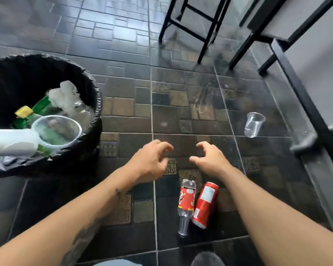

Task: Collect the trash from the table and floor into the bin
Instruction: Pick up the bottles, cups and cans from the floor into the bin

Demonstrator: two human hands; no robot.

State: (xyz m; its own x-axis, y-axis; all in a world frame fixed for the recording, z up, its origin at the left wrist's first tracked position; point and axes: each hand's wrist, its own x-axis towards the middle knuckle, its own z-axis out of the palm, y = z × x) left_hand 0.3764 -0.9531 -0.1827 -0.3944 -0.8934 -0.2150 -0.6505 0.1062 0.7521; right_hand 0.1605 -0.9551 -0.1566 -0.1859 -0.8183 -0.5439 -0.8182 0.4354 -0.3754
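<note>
Head view is showing my left hand [149, 163] and right hand [210, 160] hovering with wide, empty grips. Next I am judging to reach for the bottle [186, 203] and can [205, 204] on the floor, then the bin [96, 104].

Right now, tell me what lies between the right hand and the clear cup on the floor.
Only bare dark floor tile, in the head view: the right hand hangs empty, and the clear cup lies apart.

Soft daylight is falling from the upper right, washing pale glare across the glossy dark tiled floor [123, 31] at the top. The black metal stool legs [204, 35] are smearing with motion blur there. Straight lines are bowing near the edges from the wide lens. The black-lined round bin [92, 89] is sinking into deep shadow inside.
</note>
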